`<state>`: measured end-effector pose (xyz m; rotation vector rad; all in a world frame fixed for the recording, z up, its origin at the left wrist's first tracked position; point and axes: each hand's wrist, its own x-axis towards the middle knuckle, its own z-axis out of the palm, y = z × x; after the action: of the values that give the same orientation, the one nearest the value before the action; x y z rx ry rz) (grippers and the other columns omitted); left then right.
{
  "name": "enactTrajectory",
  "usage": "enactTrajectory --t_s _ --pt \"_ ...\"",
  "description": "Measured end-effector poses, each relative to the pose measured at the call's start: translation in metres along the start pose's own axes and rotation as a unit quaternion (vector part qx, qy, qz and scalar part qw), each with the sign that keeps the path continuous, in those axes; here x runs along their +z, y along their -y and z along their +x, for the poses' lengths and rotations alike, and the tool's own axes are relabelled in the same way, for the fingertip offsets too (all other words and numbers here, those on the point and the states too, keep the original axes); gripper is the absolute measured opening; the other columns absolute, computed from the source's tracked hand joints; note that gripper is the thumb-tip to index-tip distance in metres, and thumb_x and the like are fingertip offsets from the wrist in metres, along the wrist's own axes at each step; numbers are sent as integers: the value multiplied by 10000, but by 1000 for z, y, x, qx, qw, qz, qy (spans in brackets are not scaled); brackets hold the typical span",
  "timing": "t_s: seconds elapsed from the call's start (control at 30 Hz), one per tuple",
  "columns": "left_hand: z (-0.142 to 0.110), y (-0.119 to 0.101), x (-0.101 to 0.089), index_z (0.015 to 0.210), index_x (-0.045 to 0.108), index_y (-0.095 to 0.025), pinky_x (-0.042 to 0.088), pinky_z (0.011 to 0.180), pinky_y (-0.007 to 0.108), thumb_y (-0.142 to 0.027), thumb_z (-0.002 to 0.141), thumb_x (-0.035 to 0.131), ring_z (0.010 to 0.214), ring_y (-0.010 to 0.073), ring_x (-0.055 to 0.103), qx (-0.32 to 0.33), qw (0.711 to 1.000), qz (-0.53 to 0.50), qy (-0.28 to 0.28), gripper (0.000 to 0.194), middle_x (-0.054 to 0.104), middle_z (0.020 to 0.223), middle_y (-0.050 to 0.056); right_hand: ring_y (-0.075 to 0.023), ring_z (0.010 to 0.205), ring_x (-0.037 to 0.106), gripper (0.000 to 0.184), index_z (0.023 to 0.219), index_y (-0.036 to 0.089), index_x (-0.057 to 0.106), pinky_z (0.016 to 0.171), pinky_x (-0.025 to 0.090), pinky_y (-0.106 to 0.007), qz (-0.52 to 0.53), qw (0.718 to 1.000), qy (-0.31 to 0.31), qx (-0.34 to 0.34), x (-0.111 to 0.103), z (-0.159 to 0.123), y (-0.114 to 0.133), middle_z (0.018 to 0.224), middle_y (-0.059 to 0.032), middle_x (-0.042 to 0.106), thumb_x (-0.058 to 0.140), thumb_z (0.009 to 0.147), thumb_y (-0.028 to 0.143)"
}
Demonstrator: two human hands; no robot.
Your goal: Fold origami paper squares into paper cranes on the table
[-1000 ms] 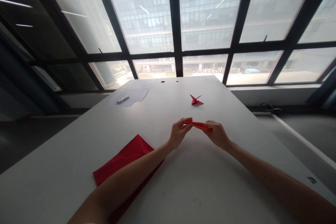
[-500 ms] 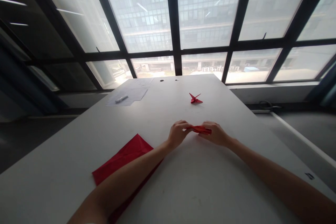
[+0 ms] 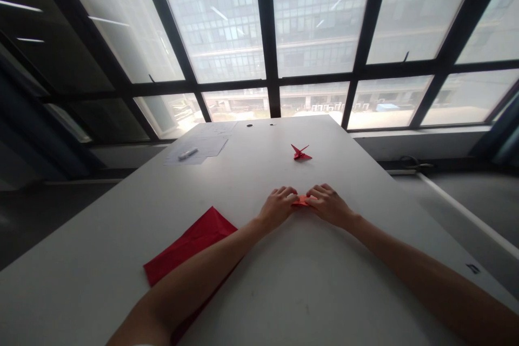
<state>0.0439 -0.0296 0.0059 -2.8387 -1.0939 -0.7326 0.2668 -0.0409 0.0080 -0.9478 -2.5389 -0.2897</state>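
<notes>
A small folded piece of red paper (image 3: 301,201) is held between my two hands, low over the white table (image 3: 344,270). My left hand (image 3: 279,203) is closed on its left end, thumb and fingers pinching it. On its right end, my right hand (image 3: 329,204) grips with fingers curled. Both hands cover much of the paper, so its full shape is hidden. Beyond them stands a red origami crane (image 3: 300,153). Partly under my left forearm lies a larger red paper sheet (image 3: 190,243).
White paper sheets (image 3: 214,147) lie at the table's far left, with a white marker-like stick (image 3: 188,154) on top. Two small round holes show near the far edge. Behind the table rises a wall of dark-framed windows (image 3: 273,82).
The folded paper has turned, showing a lighter, flatter face and less of its length. My hands have drawn closer together, and my right fingers now curl over its right end.
</notes>
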Motion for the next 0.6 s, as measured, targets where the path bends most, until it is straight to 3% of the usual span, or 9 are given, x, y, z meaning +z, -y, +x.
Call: enactTrajectory --t_s 0.13,0.23,0.37,0.6 --pt "-4 -3 0 1274 591 -269 420 977 352 -425 941 529 1137 219 549 27 997 -63 33 373 612 1249 71 -224 967 566 191 992 190 691 877 371 -372 20 999 36 -19 -4 -6 5 1006 -90 692 530 951 285" --pt "-6 -5 -1 1210 650 -301 419 963 347 -415 975 454 1074 208 550 23 997 -69 39 326 629 1159 63 -226 1001 563 251 1047 193 684 895 375 -380 20 999 35 -19 -7 -8 8 1059 -93 692 458 991 288" --pt "-7 -4 -3 1143 692 -327 413 914 346 -402 963 483 1000 205 520 6 998 -37 40 286 610 1060 65 -228 1048 546 259 1100 217 679 916 374 -384 32 999 11 -14 -7 -7 9 1164 -94 666 453 997 290" --pt "-6 4 0 1115 679 -280 393 880 334 -428 929 552 943 198 564 -15 997 -57 45 270 658 1004 49 -196 919 572 189 967 243 712 847 395 -338 118 993 15 11 2 -7 7 1017 -60 694 524 955 239"
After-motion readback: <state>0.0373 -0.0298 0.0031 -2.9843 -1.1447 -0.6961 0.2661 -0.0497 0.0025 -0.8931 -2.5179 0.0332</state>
